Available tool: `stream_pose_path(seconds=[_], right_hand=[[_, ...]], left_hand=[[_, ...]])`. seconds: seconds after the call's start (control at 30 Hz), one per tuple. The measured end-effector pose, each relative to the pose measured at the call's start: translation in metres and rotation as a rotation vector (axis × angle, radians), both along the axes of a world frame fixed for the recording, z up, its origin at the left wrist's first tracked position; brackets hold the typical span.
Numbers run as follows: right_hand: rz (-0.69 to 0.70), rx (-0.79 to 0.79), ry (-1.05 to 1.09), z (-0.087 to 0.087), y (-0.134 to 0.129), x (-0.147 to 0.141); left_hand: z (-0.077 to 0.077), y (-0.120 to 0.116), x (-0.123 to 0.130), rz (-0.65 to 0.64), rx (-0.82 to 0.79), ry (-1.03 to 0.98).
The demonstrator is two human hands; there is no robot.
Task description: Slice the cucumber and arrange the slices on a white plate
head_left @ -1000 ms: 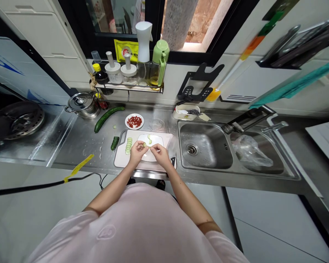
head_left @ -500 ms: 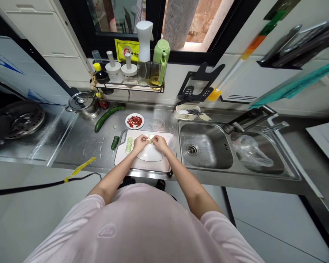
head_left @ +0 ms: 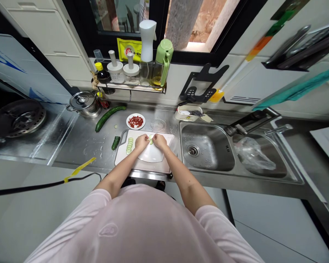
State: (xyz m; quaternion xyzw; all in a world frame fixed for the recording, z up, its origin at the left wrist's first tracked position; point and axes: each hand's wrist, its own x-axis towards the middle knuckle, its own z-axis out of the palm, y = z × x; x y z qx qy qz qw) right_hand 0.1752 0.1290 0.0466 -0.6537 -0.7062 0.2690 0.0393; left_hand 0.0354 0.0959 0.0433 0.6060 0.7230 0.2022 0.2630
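A white plate (head_left: 151,155) rests on the white cutting board (head_left: 121,159). Over the plate's far edge, my left hand (head_left: 142,142) and my right hand (head_left: 159,141) meet with bent, pinching fingers. Pale green cucumber slices (head_left: 151,140) show between the fingertips of both hands. To the left on the board lies a row of overlapping cucumber slices (head_left: 129,145). A short cucumber piece (head_left: 115,143) sits on the steel counter just left of the board. Farther back are a long whole cucumber (head_left: 109,117) and a small white plate (head_left: 128,125) of chopped red pieces.
A double steel sink (head_left: 208,146) is on the right, with a clear plastic bag (head_left: 253,155) in its far basin. At the left stand a lidded pot (head_left: 84,104) and a black pan (head_left: 16,118). Bottles and jars fill a wall shelf (head_left: 131,87).
The whole view has shifted slightly. Both hands stay over the plate's far edge, and more of the cucumber slices shows between the fingertips.
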Motion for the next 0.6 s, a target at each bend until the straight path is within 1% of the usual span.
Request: stream_pose_path(seconds=[0.17, 0.37, 0.6], right_hand=[[-0.009, -0.002, -0.034, 0.0001, -0.0007, -0.0021], [0.020, -0.007, -0.046, 0.0017, -0.0004, -0.0022], [0.018, 0.003, -0.125, 0.0057, -0.0025, -0.0051]], left_hand=[[0.0016, 0.0018, -0.0002, -0.024, -0.011, 0.042], [-0.0002, 0.0017, -0.0011, -0.065, 0.011, 0.075], [-0.0049, -0.0008, -0.0024, -0.090, 0.077, 0.122]])
